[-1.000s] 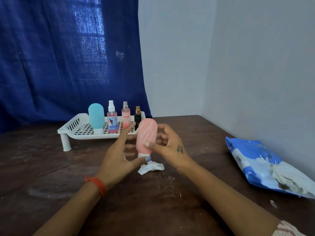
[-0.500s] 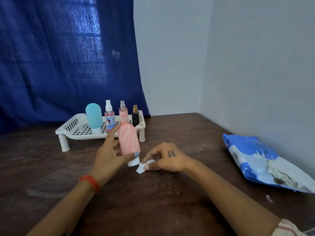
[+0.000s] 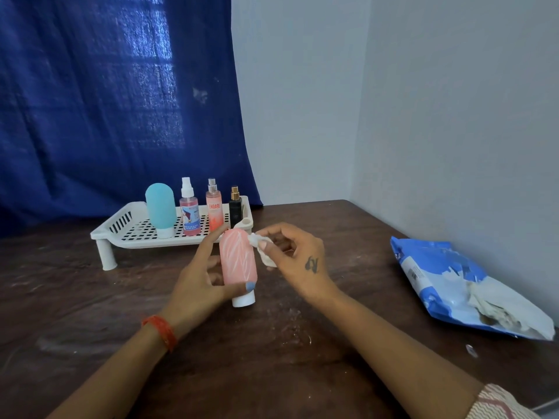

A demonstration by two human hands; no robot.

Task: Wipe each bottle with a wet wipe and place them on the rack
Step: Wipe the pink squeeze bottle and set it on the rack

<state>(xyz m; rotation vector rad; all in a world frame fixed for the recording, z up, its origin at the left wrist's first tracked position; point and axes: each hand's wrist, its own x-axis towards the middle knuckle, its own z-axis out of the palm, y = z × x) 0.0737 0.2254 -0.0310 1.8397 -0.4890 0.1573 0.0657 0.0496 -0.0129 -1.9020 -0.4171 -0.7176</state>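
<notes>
Rack (image 3: 133,234): rear left of tabletop (image 3: 272,367), before curtain (image 3: 106,101). On rack, left to right: squeeze bottle (image 3: 161,208), two spray bottles (image 3: 189,211), small bottle (image 3: 235,207). Held bottle (image 3: 239,264): before rack, between left hand (image 3: 196,282) and right hand (image 3: 298,255), wipe (image 3: 261,246) touching it. Wipes pack (image 3: 462,288): tabletop, far right, by wall (image 3: 453,116).

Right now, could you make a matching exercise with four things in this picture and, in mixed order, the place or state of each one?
Things:
1. pink bottle
2. wet wipe
3. teal bottle
4. wipes pack

Places or states:
A. lies on the table near the right wall
B. stands cap down on the white rack
C. pinched in the right hand
D. held upright, cap down, by the left hand

Pairs: 1-D, 2-C, 3-B, 4-A
</notes>
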